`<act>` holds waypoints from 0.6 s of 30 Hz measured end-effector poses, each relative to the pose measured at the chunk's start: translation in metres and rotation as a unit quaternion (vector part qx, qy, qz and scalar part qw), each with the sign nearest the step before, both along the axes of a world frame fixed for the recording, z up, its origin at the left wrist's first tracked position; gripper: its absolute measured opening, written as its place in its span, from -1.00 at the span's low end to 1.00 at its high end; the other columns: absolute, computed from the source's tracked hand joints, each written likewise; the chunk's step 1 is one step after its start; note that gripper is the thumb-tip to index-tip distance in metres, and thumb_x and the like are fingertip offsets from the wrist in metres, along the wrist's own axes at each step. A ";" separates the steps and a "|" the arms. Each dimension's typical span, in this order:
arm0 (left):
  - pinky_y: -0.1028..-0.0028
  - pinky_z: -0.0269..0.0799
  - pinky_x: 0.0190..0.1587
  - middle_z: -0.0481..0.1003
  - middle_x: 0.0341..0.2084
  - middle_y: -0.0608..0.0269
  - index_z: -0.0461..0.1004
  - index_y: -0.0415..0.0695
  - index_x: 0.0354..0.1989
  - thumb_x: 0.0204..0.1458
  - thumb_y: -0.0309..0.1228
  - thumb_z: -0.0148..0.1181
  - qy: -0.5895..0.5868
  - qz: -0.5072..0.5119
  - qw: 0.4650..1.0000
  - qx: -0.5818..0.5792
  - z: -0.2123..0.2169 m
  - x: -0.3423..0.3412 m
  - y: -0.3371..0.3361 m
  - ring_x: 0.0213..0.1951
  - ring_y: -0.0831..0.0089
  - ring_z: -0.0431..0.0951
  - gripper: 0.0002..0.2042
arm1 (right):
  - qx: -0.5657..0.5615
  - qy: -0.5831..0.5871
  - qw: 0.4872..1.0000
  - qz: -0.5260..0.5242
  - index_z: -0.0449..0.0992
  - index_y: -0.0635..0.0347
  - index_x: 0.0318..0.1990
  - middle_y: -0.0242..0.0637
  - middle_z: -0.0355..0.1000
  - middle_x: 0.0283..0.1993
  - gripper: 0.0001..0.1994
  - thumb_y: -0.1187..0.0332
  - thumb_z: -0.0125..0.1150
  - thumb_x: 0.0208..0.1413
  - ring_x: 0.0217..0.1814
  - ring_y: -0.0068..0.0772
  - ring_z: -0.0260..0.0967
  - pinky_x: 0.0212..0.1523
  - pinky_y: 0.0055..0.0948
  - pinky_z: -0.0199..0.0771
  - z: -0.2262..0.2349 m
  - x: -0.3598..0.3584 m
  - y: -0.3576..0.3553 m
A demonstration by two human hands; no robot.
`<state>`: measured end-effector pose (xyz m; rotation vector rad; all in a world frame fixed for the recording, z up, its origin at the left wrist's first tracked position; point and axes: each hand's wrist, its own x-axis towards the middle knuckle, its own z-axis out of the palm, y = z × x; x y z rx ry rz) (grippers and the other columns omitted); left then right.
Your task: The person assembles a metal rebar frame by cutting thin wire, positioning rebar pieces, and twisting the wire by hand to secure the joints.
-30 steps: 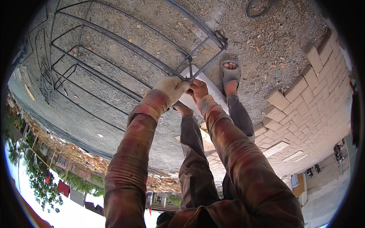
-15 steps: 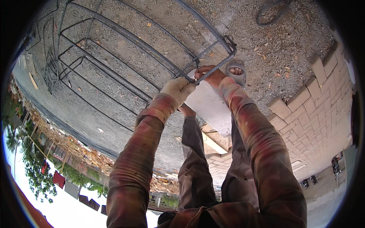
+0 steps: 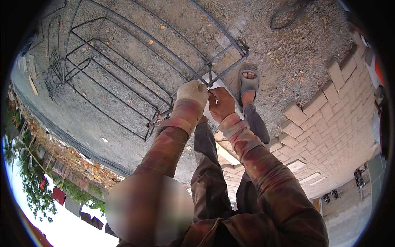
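A cage of thin dark steel rebar (image 3: 243,51), with long bars and bent rectangular hoops, lies before me on the ground. At its near corner my left hand (image 3: 192,92), in a pale glove, is closed around the rebar. Right beside it, my bare right hand (image 3: 222,103) pinches at the same joint. Something thin and dark shows between its thumb and fingers, too small to name. Both hands nearly touch. The gloved fingers partly hide the joint.
Under my hands a pale flat slab (image 3: 212,115) lies on gravelly ground. My sandalled foot (image 3: 249,80) stands right of the cage. Interlocking paving blocks (image 3: 325,117) stretch to the right, with a stepped edge. A dark loop of cable or hose (image 3: 284,24) lies at the far right.
My right hand has drawn back from over the bar to the near side of the corner. The cage appears shifted slightly left in view.
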<state>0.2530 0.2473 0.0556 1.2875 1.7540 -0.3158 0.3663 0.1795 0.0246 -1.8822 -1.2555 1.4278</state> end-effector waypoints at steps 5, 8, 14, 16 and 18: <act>0.37 0.34 -0.58 0.48 -0.53 0.14 0.48 -0.18 -0.38 -0.05 -0.35 0.02 -0.244 0.076 0.964 -0.071 -0.021 -0.037 -0.033 -0.56 0.29 0.47 -0.82 | -0.137 0.144 0.977 -0.079 0.47 0.30 -0.26 0.02 0.38 -0.28 -0.77 0.40 0.03 -0.08 -0.25 0.03 0.35 -0.20 -0.21 0.36 0.007 -0.018 -0.004; 0.50 0.30 -0.62 0.48 -0.51 0.26 0.48 -0.16 -0.32 -0.03 -0.42 0.04 -0.223 0.433 0.836 -0.253 0.025 -0.010 -0.003 -0.55 0.50 0.42 -0.85 | -0.187 0.175 0.962 -0.095 0.41 0.32 -0.20 -0.20 0.36 -0.37 -0.76 0.46 -0.02 -0.05 -0.35 -0.28 0.40 -0.42 -0.29 0.40 -0.010 -0.018 -0.021; 0.53 0.38 -0.46 0.51 -0.50 0.27 0.52 -0.25 -0.35 -0.13 -0.53 0.18 -0.210 0.445 0.852 -0.179 -0.034 -0.021 -0.046 -0.46 0.52 0.48 -0.86 | -0.163 -0.007 0.978 0.127 0.41 0.37 -0.23 0.01 0.44 -0.37 -0.74 0.42 -0.11 -0.03 -0.33 -0.18 0.45 -0.36 -0.21 0.43 0.028 -0.014 0.020; 0.57 0.36 -0.42 0.51 -0.54 0.26 0.52 -0.27 -0.36 -0.10 -0.50 0.19 -0.285 0.445 0.843 -0.106 -0.040 -0.023 -0.057 -0.46 0.57 0.46 -0.86 | -0.133 -0.047 0.974 0.176 0.42 0.38 -0.25 0.07 0.44 -0.35 -0.74 0.40 -0.10 -0.04 -0.29 -0.07 0.45 -0.27 -0.15 0.42 0.034 -0.013 0.029; 0.59 0.36 -0.40 0.52 -0.52 0.26 0.52 -0.28 -0.34 -0.08 -0.48 0.18 -0.284 0.424 0.855 -0.093 -0.042 -0.016 -0.061 -0.46 0.59 0.45 -0.85 | -0.204 -0.107 0.937 0.263 0.44 0.38 -0.28 0.12 0.43 -0.29 -0.71 0.33 -0.05 -0.07 -0.22 0.10 0.40 -0.12 -0.06 0.36 0.039 -0.011 0.042</act>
